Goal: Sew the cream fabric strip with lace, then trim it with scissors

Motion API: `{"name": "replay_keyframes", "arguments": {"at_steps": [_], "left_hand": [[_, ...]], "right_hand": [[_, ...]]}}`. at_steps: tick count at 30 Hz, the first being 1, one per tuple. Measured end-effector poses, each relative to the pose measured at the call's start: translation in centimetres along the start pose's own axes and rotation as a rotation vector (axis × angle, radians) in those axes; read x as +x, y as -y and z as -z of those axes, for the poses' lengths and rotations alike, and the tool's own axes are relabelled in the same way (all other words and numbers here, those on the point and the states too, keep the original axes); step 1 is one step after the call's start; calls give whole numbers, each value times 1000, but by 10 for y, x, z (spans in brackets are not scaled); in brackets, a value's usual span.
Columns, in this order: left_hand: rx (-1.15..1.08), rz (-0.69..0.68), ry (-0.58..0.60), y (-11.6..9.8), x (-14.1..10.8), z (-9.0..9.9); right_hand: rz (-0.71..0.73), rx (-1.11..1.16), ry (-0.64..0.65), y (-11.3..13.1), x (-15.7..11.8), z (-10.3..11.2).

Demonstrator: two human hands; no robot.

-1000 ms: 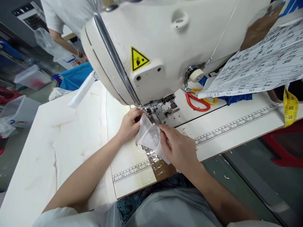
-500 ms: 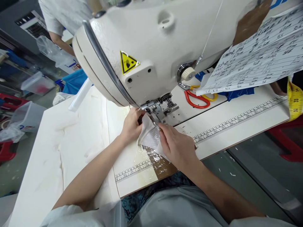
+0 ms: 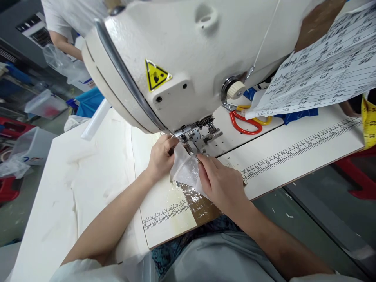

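Observation:
A small piece of thin white fabric [image 3: 185,169] lies under the needle area of a white sewing machine [image 3: 176,51]. My left hand [image 3: 161,156] is closed at the fabric's left edge, thumb and fingers pinched on it beside the presser foot [image 3: 192,149]. On the right side, my right hand [image 3: 221,182] is closed too, its fingertips around a thin metal tool that points at the presser foot; the tool is mostly hidden by the fingers. The fabric's lower right part passes beneath my right hand.
Red-handled scissors [image 3: 246,124] and yellow-handled ones lie right of the needle. A handwritten sheet [image 3: 320,70] hangs at the upper right, near a yellow tape measure [image 3: 369,123]. Printed rulers mark the white table [image 3: 96,172]. Another person's arm [image 3: 66,46] shows at upper left.
My left hand has shifted slightly left and down, away from the needle. My right hand keeps nearly the same place and grip. The view has moved a little closer to the machine.

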State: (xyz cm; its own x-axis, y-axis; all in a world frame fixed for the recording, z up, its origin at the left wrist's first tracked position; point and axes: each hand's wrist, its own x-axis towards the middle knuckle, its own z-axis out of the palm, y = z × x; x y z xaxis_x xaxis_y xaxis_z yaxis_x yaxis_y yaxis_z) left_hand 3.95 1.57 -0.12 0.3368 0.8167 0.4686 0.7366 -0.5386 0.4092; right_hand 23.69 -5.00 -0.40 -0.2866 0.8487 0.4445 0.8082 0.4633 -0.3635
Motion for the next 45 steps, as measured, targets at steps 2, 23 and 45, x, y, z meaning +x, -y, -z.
{"name": "replay_keyframes", "arguments": {"at_steps": [2, 23, 45], "left_hand": [[94, -97, -3, 0, 0, 0], [338, -201, 240, -42, -25, 3], [451, -148, 348, -55, -32, 9]], "right_hand": [[10, -43, 6, 1, 1, -1], [71, 118, 147, 3, -69, 53], [118, -43, 138, -2, -45, 45]]}}
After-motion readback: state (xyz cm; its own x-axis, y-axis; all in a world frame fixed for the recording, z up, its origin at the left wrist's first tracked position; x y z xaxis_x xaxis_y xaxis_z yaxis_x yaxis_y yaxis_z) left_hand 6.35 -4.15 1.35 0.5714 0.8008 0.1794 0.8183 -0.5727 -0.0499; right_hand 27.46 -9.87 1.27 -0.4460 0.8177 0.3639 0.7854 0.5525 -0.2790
